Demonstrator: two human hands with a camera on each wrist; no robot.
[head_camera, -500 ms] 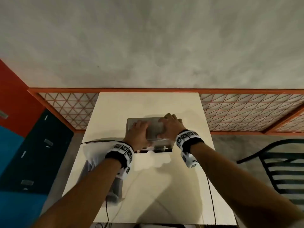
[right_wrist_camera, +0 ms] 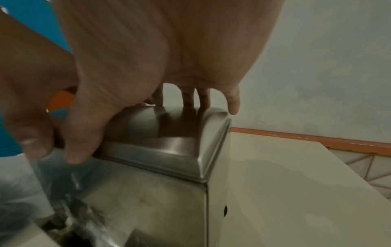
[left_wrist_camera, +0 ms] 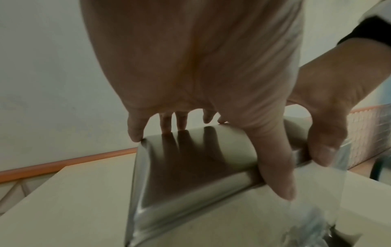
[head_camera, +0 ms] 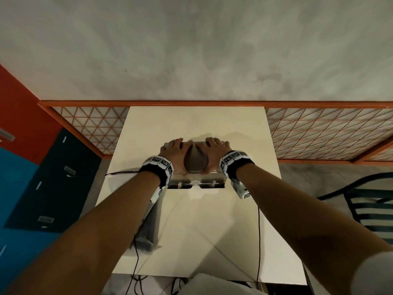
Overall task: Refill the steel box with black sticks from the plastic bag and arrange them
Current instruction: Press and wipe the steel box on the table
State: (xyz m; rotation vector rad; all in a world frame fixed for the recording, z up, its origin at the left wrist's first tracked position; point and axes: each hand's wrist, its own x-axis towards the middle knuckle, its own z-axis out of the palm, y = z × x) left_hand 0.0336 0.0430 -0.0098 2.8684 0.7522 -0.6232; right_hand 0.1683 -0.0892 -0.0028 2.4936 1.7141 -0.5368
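The steel box (head_camera: 195,181) stands in the middle of the cream table (head_camera: 202,231), with its rounded lid (head_camera: 196,161) on top. My left hand (head_camera: 173,155) grips the lid's left half, fingers over the far edge and thumb (left_wrist_camera: 275,175) on the near edge. My right hand (head_camera: 214,154) grips the right half the same way, as the right wrist view shows on the lid (right_wrist_camera: 169,133). Clear plastic with dark pieces (right_wrist_camera: 69,208) shows at the box's front. A clear plastic bag (head_camera: 146,235) lies at the table's left, partly under my left forearm.
Thin black cables (head_camera: 258,231) run across the table and off its near edge. An orange-framed mesh panel (head_camera: 319,135) lines the wall behind. A dark chair (head_camera: 372,209) stands at the right, and blue and red cabinets (head_camera: 32,188) at the left.
Both hands have spread apart along the lid and now sit level, one on each half. The box has stayed in the same place on the table.
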